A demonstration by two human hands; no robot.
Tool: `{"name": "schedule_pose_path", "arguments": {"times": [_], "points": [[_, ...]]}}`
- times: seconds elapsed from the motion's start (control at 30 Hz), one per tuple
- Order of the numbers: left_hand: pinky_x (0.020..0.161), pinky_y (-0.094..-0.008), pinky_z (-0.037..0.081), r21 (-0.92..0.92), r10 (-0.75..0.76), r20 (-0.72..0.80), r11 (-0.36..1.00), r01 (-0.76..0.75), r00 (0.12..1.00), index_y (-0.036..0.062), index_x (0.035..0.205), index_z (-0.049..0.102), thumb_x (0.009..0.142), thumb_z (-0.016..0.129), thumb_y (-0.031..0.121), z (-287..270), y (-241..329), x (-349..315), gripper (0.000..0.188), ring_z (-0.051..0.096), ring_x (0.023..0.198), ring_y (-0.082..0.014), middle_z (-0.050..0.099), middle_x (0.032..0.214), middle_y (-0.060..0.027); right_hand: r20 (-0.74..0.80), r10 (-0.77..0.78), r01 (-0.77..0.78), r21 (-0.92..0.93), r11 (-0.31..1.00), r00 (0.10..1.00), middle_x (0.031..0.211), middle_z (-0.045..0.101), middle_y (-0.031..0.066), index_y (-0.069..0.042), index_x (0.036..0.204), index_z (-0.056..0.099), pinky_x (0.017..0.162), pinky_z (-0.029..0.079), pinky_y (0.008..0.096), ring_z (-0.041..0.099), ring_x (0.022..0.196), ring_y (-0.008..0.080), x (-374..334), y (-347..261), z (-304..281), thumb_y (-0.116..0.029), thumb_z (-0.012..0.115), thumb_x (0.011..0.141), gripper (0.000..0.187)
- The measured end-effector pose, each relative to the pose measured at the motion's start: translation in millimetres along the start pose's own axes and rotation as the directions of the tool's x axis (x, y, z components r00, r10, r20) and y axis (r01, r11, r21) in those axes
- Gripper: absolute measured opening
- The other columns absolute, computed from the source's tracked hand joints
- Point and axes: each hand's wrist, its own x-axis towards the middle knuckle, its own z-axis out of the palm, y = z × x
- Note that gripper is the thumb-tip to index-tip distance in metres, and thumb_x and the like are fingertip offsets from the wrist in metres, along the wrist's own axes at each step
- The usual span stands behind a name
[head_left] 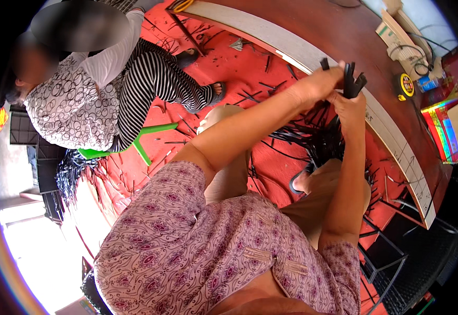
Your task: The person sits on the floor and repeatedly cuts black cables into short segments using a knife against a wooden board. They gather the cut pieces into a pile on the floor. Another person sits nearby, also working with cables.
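My left hand [327, 83] and my right hand [350, 107] are close together at the edge of the table. Several flat black strips [350, 84] stick up between them, their short ends fanned out above the right hand. The right fingers are closed round this bundle. The left fingers are also closed, and a black end shows just past the knuckles. Below the hands, a thick tangle of long black strips [318, 139] hangs toward my lap and legs; its lower part is partly hidden by my knees.
A brown table [313, 26] with a pale marked edge curves ahead. On it lie a tape measure [406, 85], torn cardboard [402, 39] and a shiny colourful box [444, 131]. Strip scraps litter the red floor [229, 58]. At left another person sits on a green stool [144, 144].
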Motion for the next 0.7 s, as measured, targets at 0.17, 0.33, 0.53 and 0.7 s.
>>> {"name": "schedule_pose_path", "arguments": {"times": [0.17,0.33,0.53,0.7], "points": [[0.083,-0.0287,0.046,0.032,-0.043,-0.023,0.999,0.044,0.999,0.0055,0.111,0.059,0.101,0.036,0.038,-17,-18,-5,0.042,0.056,0.091,-0.0131,0.061,0.102,-0.0033,0.18,-0.015,0.043,-0.155,0.987,0.984,0.078,0.06,-0.0008,0.0,0.089,0.062,0.065,0.047,0.025,0.056,0.073,0.0085,1,-9,7,-0.01,0.076,0.074,0.024],[0.081,-0.03,0.047,0.056,-0.113,-0.09,0.991,0.119,0.989,0.0061,0.128,0.054,0.101,0.033,0.043,-26,7,-28,0.05,0.056,0.087,-0.0154,0.061,0.098,-0.0069,0.149,-0.047,0.082,-0.241,0.967,0.988,0.08,0.062,0.0012,0.003,0.091,0.06,0.069,0.048,0.0285,0.058,0.076,0.0115,0,-2,33,-0.012,0.068,0.082,0.019],[0.078,-0.0308,0.047,0.128,0.016,-0.193,0.992,0.009,0.981,-0.0002,0.101,0.065,0.098,0.037,0.031,-60,-15,-5,0.042,0.058,0.084,-0.0163,0.064,0.089,-0.0073,0.096,-0.125,0.156,-0.484,0.861,0.988,0.077,0.06,0.0225,0.006,0.097,0.058,0.067,0.047,0.0368,0.06,0.069,0.0278,4,-4,61,-0.014,0.064,0.084,0.025],[0.075,-0.0269,0.048,0.034,0.192,-0.137,0.981,-0.189,0.972,-0.0009,0.097,0.063,0.092,0.049,0.016,-68,-7,-6,0.022,0.057,0.082,-0.0103,0.063,0.086,-0.0031,0.054,-0.053,0.072,-0.463,0.883,0.997,0.074,0.062,0.0185,0.006,0.097,0.058,0.066,0.047,0.0361,0.062,0.069,0.0231,8,-2,68,-0.014,0.066,0.082,0.026]]}}
